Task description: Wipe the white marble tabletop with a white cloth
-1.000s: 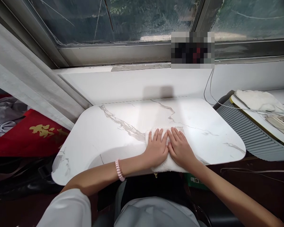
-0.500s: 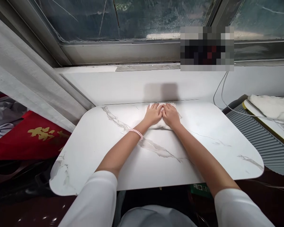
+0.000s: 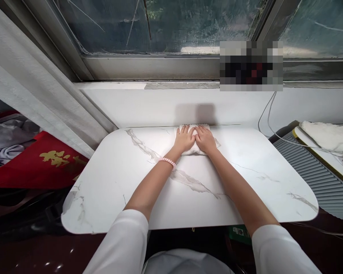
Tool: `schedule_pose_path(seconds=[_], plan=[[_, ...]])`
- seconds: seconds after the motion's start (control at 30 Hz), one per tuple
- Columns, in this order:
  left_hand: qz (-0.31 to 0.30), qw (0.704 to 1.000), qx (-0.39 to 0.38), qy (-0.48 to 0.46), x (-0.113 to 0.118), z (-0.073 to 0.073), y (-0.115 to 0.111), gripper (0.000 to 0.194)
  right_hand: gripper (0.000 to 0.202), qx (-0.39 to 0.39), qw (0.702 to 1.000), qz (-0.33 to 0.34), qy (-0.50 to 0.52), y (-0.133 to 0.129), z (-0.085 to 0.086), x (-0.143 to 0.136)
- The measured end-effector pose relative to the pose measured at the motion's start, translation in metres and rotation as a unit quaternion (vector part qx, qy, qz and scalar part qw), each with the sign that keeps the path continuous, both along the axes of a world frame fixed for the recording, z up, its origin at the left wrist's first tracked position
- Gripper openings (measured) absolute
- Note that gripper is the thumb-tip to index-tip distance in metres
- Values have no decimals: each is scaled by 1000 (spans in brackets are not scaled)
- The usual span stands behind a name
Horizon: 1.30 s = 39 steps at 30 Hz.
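A folded white cloth (image 3: 194,150) lies at the far edge of the white marble-patterned table (image 3: 108,175), close against the wall. My left hand (image 3: 184,139) rests flat on the cloth's left part, fingers stretched toward the wall. On its right part lies my right hand (image 3: 205,140), also flat with the fingers forward. The thumbs meet or nearly meet in the middle. Much of the cloth is hidden beneath both palms. A pink coiled band (image 3: 167,162) circles my left wrist.
Behind the table rise a white wall (image 3: 148,106) and a window. A grey curtain (image 3: 42,83) hangs at left, near a red cloth with gold characters (image 3: 31,163). White cables (image 3: 267,110) run down at right toward a ribbed grey unit (image 3: 311,163) bearing a white fluffy cloth (image 3: 328,135).
The view has shifted slightly. Both hands stay flat on the cloth near the wall, with little visible movement across the table.
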<state>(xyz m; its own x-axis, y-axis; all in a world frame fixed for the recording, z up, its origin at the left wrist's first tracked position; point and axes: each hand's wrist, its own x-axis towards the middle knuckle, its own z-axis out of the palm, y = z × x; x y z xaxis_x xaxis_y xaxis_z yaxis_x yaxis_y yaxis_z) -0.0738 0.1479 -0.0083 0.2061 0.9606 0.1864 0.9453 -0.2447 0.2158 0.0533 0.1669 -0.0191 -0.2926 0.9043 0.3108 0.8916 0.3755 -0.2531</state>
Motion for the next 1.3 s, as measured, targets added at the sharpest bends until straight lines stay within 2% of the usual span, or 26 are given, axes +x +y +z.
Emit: schedule_pose_path(seconds=[0.17, 0.5, 0.6, 0.7, 0.8, 0.9, 1.1, 1.2, 1.3], plan=[[-4, 1000, 0, 12, -4, 0, -52, 47, 51, -17, 999, 8, 28, -55, 0, 1], [-51, 998, 14, 36, -32, 2, -209, 50, 53, -59, 988, 92, 105, -208, -2, -4], [-49, 998, 10, 41, -42, 3, -238, 51, 53, -71, 983, 112, 129, -236, 0, -12], [-42, 998, -3, 42, -51, 3, -250, 52, 54, -94, 977, 119, 149, -246, 1, -21], [-29, 999, -13, 41, -61, 4, -241, 52, 54, -107, 975, 109, 163, -235, -1, -31], [-9, 999, -24, 40, -74, 5, -215, 51, 55, -113, 977, 111, 144, -204, -3, -45], [57, 997, -45, 29, -98, 6, -129, 49, 56, -105, 982, 149, 44, -110, 6, -82], [58, 997, -41, 27, -108, 6, -84, 49, 55, -91, 989, 118, 24, -69, 8, -97], [36, 999, -32, 26, -118, 6, -48, 47, 54, -61, 994, 84, 28, -40, 6, -110]])
